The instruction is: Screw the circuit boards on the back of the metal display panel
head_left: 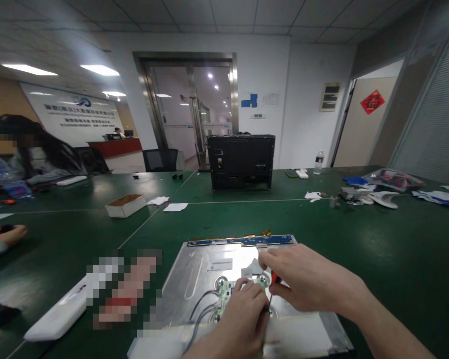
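Observation:
A flat metal display panel lies on the green table in front of me, silver back up, with a blue circuit strip along its far edge. On its middle sits a small green circuit board, wired at its left side. My right hand is closed around a red-handled screwdriver, whose thin shaft points down at the board's right part. Beside the shaft, my left hand rests over the board with its fingers bent and close together. Whatever lies under those fingers is hidden.
A black monitor housing stands upright at the back. Left of the panel lie a white elongated case and a blurred-out item. An open white box is farther off. Loose parts lie at right. Another person's hand shows at left.

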The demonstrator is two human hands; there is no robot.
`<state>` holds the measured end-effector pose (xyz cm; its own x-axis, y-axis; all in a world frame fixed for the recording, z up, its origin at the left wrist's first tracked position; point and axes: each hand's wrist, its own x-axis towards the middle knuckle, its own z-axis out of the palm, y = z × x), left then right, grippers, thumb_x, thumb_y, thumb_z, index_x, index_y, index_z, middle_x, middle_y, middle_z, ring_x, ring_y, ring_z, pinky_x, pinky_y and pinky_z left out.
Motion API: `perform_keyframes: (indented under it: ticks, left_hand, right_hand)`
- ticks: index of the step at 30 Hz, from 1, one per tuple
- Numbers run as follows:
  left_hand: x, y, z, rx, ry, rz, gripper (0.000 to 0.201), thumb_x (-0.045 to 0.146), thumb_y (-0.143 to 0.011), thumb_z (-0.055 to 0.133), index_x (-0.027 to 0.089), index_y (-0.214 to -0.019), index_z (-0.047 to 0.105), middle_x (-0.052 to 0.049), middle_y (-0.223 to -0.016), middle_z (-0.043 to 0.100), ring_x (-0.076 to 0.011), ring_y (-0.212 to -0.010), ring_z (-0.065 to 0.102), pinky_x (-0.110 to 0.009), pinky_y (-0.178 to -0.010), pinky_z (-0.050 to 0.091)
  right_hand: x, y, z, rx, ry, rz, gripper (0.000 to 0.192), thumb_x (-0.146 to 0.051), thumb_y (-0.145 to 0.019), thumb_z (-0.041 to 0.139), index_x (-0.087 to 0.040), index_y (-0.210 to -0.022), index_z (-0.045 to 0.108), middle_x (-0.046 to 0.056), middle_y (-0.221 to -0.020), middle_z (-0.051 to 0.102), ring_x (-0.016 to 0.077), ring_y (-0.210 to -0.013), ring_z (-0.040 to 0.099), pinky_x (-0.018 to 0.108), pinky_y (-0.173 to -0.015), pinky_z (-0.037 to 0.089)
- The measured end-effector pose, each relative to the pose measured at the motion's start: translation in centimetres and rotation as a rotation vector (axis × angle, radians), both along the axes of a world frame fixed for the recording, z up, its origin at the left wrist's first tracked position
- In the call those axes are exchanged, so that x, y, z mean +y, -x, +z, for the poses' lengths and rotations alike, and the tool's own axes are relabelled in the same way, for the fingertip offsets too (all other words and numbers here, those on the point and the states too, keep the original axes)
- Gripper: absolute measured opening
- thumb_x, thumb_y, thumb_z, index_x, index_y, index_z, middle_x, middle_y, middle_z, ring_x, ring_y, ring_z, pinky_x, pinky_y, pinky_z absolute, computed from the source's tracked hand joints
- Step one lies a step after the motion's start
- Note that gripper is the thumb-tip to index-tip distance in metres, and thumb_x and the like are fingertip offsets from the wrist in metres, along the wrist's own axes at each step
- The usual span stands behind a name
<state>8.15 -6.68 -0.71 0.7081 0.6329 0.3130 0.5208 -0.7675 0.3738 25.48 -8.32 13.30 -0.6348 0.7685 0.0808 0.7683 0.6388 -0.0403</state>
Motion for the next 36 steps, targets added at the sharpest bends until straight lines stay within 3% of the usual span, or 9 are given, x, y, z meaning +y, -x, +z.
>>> perform_keyframes:
  ticks: [6,13,19,27,36]
  left_hand:
    - [-0.1,0.1,0.1,0.015,-0.012,-0.008,0.015,0.010,-0.077,0.049,0.019,-0.086,0.055,-0.005,-0.091,0.061,-0.0218,-0.088,0.054,-0.041,-0.088,0.034]
    - [-0.1,0.0,0.3,0.004,-0.007,-0.004,0.016,0.007,-0.075,0.048,0.019,-0.084,0.055,-0.005,-0.092,0.062,-0.0214,-0.089,0.054,-0.040,-0.088,0.034]
    - [0.0,0.0,0.0,-0.007,-0.030,0.004,0.013,0.008,-0.077,0.048,0.019,-0.080,0.054,-0.004,-0.087,0.061,-0.0211,-0.085,0.054,-0.040,-0.086,0.034]
    - [-0.2,0.0,0.0,-0.024,-0.042,0.017,0.012,0.008,-0.076,0.049,0.019,-0.078,0.053,-0.004,-0.089,0.061,-0.0212,-0.086,0.054,-0.040,-0.089,0.032]
    - [-0.1,0.1,0.1,-0.010,-0.031,-0.005,0.012,0.010,-0.079,0.047,0.019,-0.083,0.055,-0.004,-0.089,0.060,-0.0209,-0.086,0.053,-0.040,-0.088,0.033]
  right_hand:
    - [0.0,-0.2,-0.4,-0.019,-0.013,0.067,0.029,-0.010,-0.074,0.055,-0.019,-0.100,0.048,0.003,-0.092,0.063,0.0184,-0.073,0.058,0.028,-0.054,0.031]
    - [0.4,0.7,0.1,-0.051,-0.007,-0.065,0.013,-0.022,-0.083,0.053,-0.019,-0.095,0.053,0.005,-0.086,0.067,0.0214,-0.072,0.062,0.028,-0.053,0.032]
    - [0.0,0.3,0.1,-0.035,-0.037,0.046,0.019,-0.021,-0.077,0.058,-0.018,-0.095,0.051,0.005,-0.090,0.065,0.0202,-0.073,0.061,0.029,-0.053,0.032]
    - [0.3,0.7,-0.1,-0.050,-0.024,-0.023,0.012,-0.025,-0.083,0.054,-0.019,-0.094,0.053,0.003,-0.082,0.067,0.0208,-0.070,0.062,0.028,-0.052,0.029]
    - [0.2,0.0,0.0,-0.002,-0.002,0.077,0.020,-0.017,-0.076,0.058,-0.019,-0.095,0.051,0.003,-0.089,0.066,0.0184,-0.072,0.060,0.028,-0.053,0.030]
